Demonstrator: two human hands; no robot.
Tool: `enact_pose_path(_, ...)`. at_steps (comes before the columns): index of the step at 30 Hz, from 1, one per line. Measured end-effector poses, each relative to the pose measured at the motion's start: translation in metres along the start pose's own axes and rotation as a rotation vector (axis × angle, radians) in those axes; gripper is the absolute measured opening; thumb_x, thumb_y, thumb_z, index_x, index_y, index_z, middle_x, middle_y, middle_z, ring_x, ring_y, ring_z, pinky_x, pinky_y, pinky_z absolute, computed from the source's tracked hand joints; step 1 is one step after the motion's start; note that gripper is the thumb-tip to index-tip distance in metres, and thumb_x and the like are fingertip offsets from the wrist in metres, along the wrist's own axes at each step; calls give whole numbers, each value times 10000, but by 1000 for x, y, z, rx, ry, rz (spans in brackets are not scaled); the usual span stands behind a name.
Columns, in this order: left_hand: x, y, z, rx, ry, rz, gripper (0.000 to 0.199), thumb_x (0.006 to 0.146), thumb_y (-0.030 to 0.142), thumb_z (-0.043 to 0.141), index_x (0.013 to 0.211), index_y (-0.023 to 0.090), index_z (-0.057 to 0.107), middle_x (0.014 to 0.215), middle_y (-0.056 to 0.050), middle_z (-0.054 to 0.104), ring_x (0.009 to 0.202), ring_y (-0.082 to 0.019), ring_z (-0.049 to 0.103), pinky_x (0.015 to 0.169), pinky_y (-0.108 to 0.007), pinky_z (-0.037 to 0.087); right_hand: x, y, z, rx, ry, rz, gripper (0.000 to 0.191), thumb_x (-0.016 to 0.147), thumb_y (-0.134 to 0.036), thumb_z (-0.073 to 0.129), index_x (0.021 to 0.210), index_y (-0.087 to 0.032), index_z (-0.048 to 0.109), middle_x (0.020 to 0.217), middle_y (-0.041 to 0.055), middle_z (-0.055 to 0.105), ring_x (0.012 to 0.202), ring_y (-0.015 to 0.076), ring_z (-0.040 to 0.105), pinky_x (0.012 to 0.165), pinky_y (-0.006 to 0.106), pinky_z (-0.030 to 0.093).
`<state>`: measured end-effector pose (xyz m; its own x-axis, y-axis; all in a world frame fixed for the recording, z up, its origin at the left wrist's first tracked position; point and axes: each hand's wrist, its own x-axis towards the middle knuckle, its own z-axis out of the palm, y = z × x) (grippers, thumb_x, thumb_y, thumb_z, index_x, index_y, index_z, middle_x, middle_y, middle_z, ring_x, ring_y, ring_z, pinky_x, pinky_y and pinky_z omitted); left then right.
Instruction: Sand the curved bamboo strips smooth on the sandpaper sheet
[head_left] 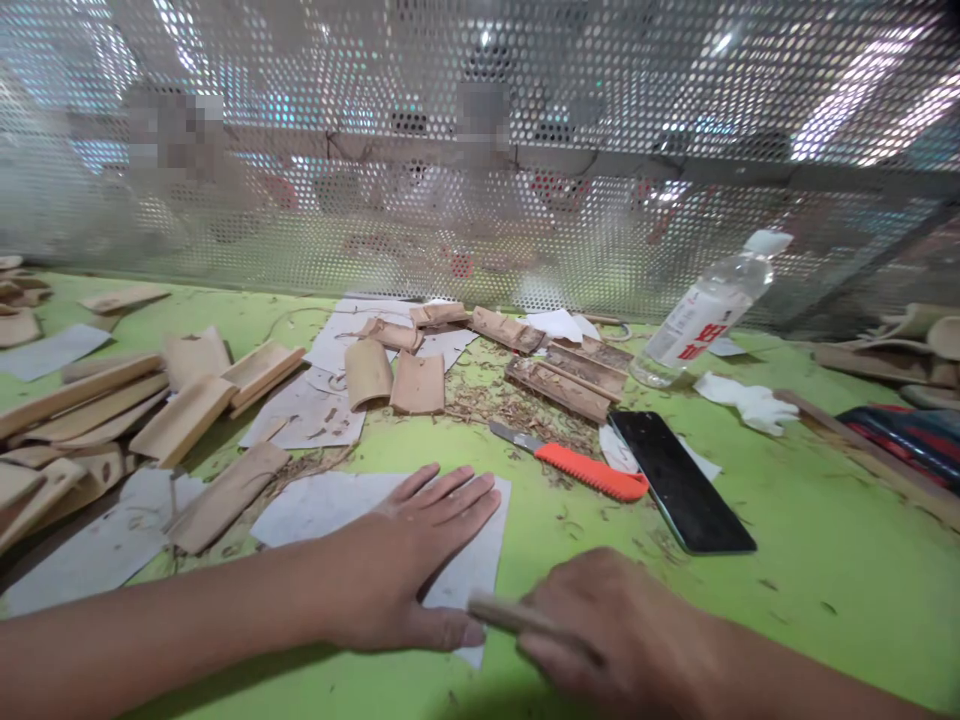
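My left hand [405, 560] lies flat with its fingers spread on a sheet of white paper [322, 505] on the green tabletop [817, 560]. Close to its thumb, my right hand [607, 620] is closed around a thin wooden stick [502, 610], slightly blurred. The stick's tip is beside the left thumb, over the paper's lower right edge. Beyond the hands lies a knife with an orange handle [592, 470]. A black phone [682, 485] rests to the right of the knife.
Curved bamboo pieces [184, 420] are piled at the left, with more [418, 383] on papers behind the hands. Wood shavings [517, 410] litter the middle. A plastic bottle [701, 315], white tissue [750, 402] and wooden strip [870, 455] are at the right. Perforated mesh [420, 230] stands behind.
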<state>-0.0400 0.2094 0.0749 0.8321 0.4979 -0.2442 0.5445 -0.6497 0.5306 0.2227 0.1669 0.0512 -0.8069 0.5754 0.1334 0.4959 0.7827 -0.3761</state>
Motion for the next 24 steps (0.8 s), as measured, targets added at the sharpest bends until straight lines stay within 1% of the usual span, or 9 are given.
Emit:
enact_pose_path(3, -1, 0, 0, 5, 0, -7, 994, 924, 689, 601, 1653, 199, 137, 1675, -113, 133, 1548, -343, 94, 1254, -547, 67, -1, -1, -2, -93, 47, 131, 413, 1078, -320, 323, 863, -188, 650, 628, -7, 586, 513, 143, 448, 540, 311, 297)
enact_pose_path(7, -2, -2, 1, 23, -8, 9, 982, 930, 692, 595, 1654, 215, 134, 1679, -102, 121, 1549, -346, 89, 1255, -540, 64, -3, 4, -6, -11, -8, 64, 377, 1066, -337, 363, 827, -207, 625, 630, -27, 565, 511, 134, 436, 540, 297, 308)
enact_pose_path(11, -3, -2, 1, 24, -15, -3, 1002, 934, 725, 560, 1657, 225, 80, 1684, -104, 91, 1550, -353, 70, 1249, -558, 68, -3, 11, -10, -31, 166, 184, 376, 1059, -330, 374, 773, -191, 575, 592, -40, 488, 483, 120, 418, 521, 280, 300)
enact_pose_path(12, -3, -2, 1, 19, -11, -3, 1004, 930, 723, 567, 1657, 223, 88, 1683, -109, 98, 1548, -359, 72, 1247, -566, 71, -3, 10, -10, -2, 180, 175, 374, 1057, -328, 378, 761, -194, 563, 586, -45, 479, 479, 117, 410, 518, 279, 299)
enact_pose_path(13, -3, -2, 1, 15, -8, -3, 1002, 928, 713, 579, 1656, 216, 103, 1681, -114, 108, 1547, -364, 72, 1247, -569, 73, -3, 7, -8, 38, 164, 147, 372, 1055, -332, 381, 757, -197, 558, 586, -48, 481, 480, 115, 406, 518, 280, 301)
enact_pose_path(15, -3, -1, 0, 16, -16, -6, 989, 934, 688, 588, 1654, 192, 128, 1680, -119, 116, 1547, -362, 63, 1250, -558, 67, -3, 0, -5, 93, 92, 69, 375, 1061, -339, 367, 778, -203, 573, 601, -48, 514, 495, 120, 413, 526, 291, 301)
enact_pose_path(17, -3, -1, -1, 28, -29, -8, 980, 944, 679, 578, 1653, 175, 126, 1682, -116, 94, 1550, -350, 43, 1253, -545, 53, -3, -6, 0, 72, 27, 44, 370, 1065, -336, 360, 811, -208, 598, 623, -41, 555, 515, 132, 426, 535, 307, 295)
enact_pose_path(20, -3, -1, -1, 28, -37, 1, 1000, 941, 720, 549, 1655, 179, 103, 1683, -111, 71, 1553, -342, 34, 1252, -546, 38, -4, -9, 4, 7, 23, 66, 334, 1056, -298, 377, 844, -208, 619, 636, -29, 583, 517, 141, 426, 542, 314, 288)
enact_pose_path(24, -3, -3, -1, 6, -50, -1, 1045, 917, 767, 538, 1654, 168, 102, 1681, -128, 62, 1549, -358, 17, 1248, -558, 39, -5, -8, 7, 49, 22, -13, 343, 1059, -289, 360, 862, -207, 630, 634, -26, 604, 512, 134, 442, 539, 303, 285)
